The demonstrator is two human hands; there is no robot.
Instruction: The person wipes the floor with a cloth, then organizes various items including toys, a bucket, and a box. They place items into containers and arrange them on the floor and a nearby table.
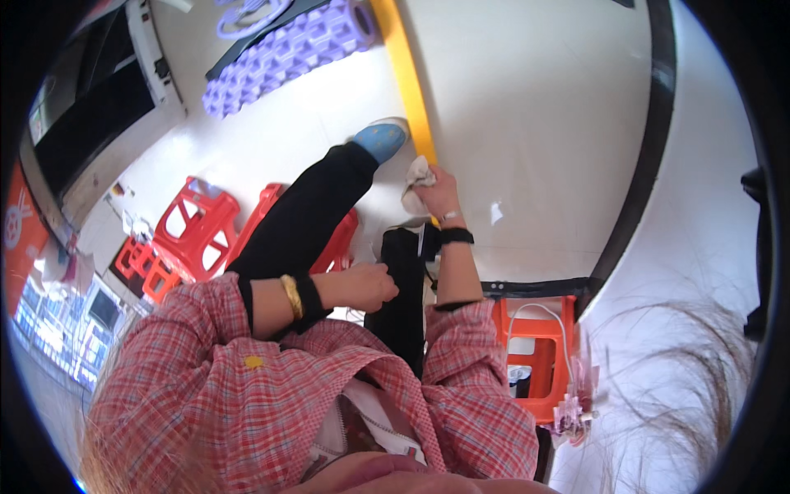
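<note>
My left hand (370, 287), with a gold bracelet (291, 297) and a black band at its wrist, is curled beside the raised black trouser leg (401, 265); nothing shows in it, and its palm is hidden. Farther forward, my right hand (441, 192) grips a crumpled whitish cloth (415, 190), close to a yellow floor strip (410, 92). That wrist carries a thin bracelet and a black band. A blue shoe (381, 141) on the other foot rests just left of the strip.
A purple foam roller (290, 55) lies on the floor at the top. Red plastic stools (197, 228) stand at the left, and an orange-red stool (561, 358) is at the right with a white cable over it. A dark-edged white panel (697, 185) curves along the right.
</note>
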